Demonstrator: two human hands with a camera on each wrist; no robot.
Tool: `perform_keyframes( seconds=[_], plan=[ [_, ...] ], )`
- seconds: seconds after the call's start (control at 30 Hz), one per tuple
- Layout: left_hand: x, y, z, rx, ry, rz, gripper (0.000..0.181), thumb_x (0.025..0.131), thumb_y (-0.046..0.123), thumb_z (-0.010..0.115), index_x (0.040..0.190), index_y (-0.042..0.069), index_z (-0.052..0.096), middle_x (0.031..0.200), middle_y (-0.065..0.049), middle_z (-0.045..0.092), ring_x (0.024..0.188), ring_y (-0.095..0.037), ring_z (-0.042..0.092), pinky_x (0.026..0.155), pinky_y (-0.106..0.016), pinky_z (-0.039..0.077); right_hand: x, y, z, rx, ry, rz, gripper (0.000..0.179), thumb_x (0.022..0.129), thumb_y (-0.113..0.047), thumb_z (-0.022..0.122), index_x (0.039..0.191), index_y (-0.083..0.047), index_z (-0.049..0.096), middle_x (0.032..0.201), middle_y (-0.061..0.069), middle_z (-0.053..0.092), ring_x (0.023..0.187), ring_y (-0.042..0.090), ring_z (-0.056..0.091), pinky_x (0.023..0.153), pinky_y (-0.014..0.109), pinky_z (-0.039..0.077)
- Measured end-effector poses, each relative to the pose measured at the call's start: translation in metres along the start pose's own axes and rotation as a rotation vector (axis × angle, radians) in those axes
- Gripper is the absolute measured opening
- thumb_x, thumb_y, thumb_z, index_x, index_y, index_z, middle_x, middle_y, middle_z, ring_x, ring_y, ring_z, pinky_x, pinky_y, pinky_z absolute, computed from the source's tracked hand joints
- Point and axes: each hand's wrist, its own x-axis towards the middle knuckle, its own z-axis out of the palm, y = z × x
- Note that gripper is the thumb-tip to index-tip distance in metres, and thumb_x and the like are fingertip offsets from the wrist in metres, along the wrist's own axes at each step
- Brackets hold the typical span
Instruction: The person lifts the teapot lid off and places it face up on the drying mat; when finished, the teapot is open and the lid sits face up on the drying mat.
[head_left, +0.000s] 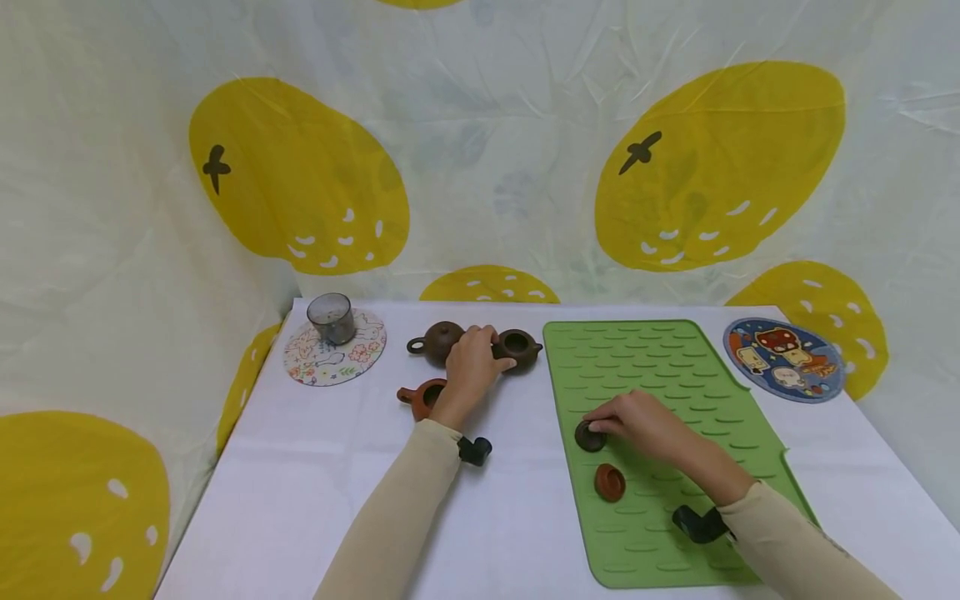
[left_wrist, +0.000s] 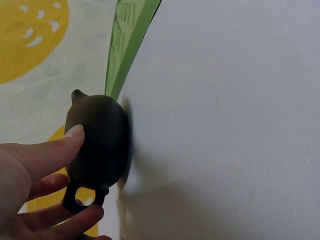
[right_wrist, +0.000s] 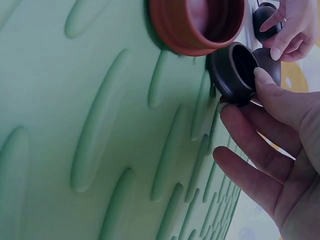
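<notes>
My left hand (head_left: 474, 362) grips a dark brown teapot (head_left: 528, 359) without a lid on the white cloth. In the left wrist view the thumb presses the body of this teapot (left_wrist: 97, 145), while other fingers are around its handle. Over the green mat (head_left: 675, 367), my right hand (head_left: 637, 421) pinches a dark lid (head_left: 590, 437) by its edge. The right wrist view shows the hollow of that lid (right_wrist: 225, 77) facing up. Beside it lies a reddish-brown lid (head_left: 610, 483), also hollow side up.
Left of my left hand stand a lidded dark teapot (head_left: 437, 345) and an open reddish-brown teapot (head_left: 417, 403), partly hidden by the hand. A grey glass cup (head_left: 330, 320) sits on a floral round mat (head_left: 337, 371). At far right lies a blue patterned mat (head_left: 787, 367).
</notes>
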Motion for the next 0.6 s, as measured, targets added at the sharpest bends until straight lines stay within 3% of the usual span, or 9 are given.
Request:
perform_keyframes(
  seconds=[0.6],
  plan=[
    [0.0003,0.0002,-0.0006,-0.002,-0.002,-0.004,0.043,0.08,0.039,0.087,0.108,0.012,0.068,0.102,-0.006,0.066,0.09,-0.022,0.064,0.081,-0.039,0.056,-0.0022,0.0008,-0.0042,0.093,-0.032,0.051,0.013,0.093,-0.018,0.073,0.104,-0.014,0.08,0.097,-0.003,0.08,0.092,0.018,0.075,0.077,0.028,0.058]
  ],
)
